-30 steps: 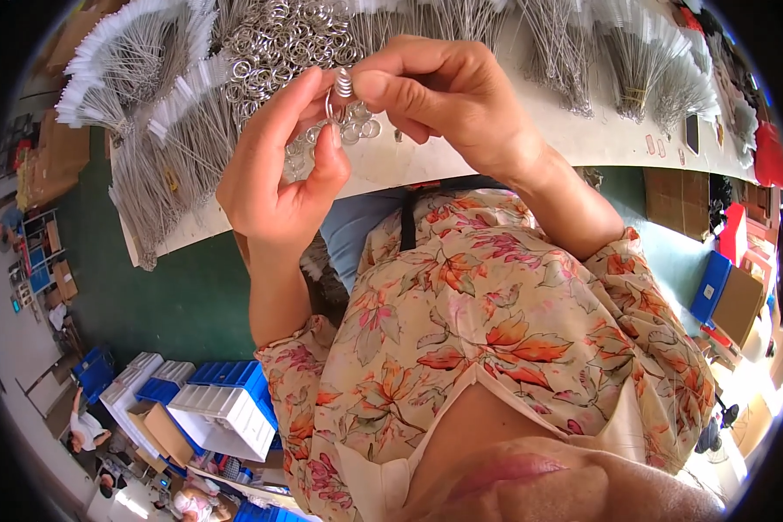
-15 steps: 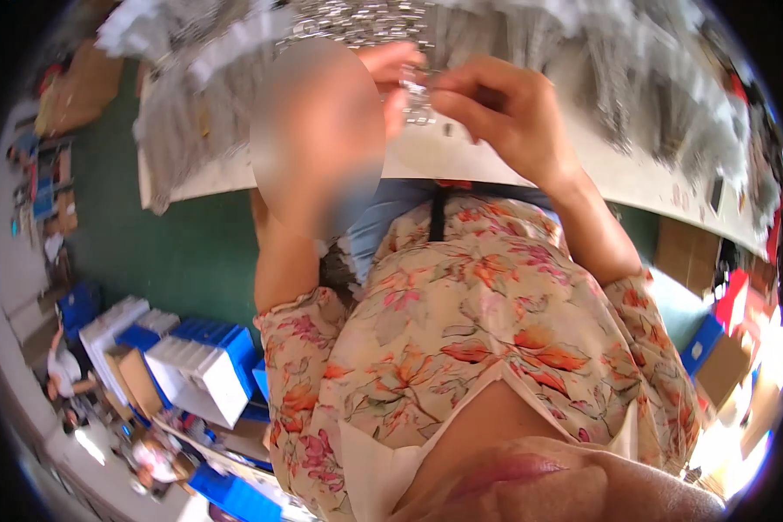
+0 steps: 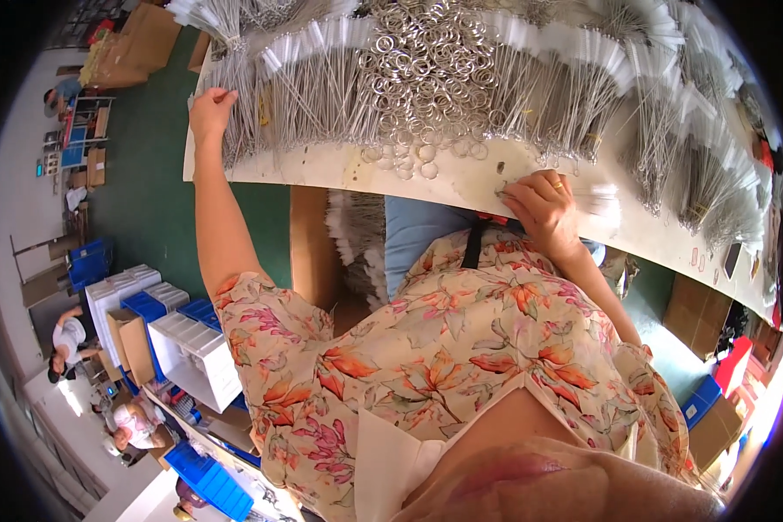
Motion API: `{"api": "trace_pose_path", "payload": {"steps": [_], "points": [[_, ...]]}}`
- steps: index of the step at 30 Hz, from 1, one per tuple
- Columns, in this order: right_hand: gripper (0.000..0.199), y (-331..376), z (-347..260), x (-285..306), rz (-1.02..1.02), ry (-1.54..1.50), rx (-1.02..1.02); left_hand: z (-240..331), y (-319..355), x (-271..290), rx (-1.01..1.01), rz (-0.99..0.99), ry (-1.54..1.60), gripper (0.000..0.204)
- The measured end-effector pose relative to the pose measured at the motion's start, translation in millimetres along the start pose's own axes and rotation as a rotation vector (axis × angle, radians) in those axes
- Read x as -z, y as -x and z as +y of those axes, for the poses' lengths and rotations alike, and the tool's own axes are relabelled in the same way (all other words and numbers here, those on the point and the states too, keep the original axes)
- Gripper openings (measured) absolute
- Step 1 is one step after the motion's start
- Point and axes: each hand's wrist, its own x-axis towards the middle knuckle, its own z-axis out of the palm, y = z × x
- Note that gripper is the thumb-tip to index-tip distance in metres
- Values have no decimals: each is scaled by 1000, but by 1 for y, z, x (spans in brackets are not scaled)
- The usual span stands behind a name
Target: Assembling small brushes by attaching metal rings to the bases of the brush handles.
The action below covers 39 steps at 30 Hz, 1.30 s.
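My left hand [image 3: 209, 109] reaches out to the far left end of the white table [image 3: 461, 178] and rests on a bundle of thin metal wire pieces [image 3: 244, 122]; whether it grips any I cannot tell. My right hand [image 3: 539, 204] sits near the table's front edge with its fingers curled, pinching something small that is hidden by the fingers. A heap of metal split rings [image 3: 426, 78] lies between the hands. More wire bundles with white tags [image 3: 583, 96] fan out across the table.
Below the table sit white and blue plastic crates [image 3: 174, 339] and cardboard boxes [image 3: 139, 39] on a green floor. Other people [image 3: 70, 339] work at the lower left. More boxes [image 3: 696, 304] stand at the right.
My hands were together holding a ring above the table. Now the left arm has stretched far left to the wire bundle, and the right hand has dropped to the table edge.
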Motion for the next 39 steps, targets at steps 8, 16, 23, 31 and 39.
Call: {"api": "trace_pose_path", "payload": {"steps": [8, 16, 23, 31, 39], "points": [[7, -12, 22, 23, 72, -222, -273, 53, 14, 26, -99, 576, 620, 24], [21, -106, 90, 34, 37, 46, -336, 116, 36, -6, -110, -145, -13, 38], [25, -127, 89, 35, -344, 441, -661, 110, 41, -12, -86, -77, 58, 35], [26, -104, 103, 40, -41, 51, -722, 97, 35, -22, -41, -142, 188, 28], [19, -83, 133, 133, 658, -757, -687, 128, 53, -2, -53, 58, 600, 22]]}}
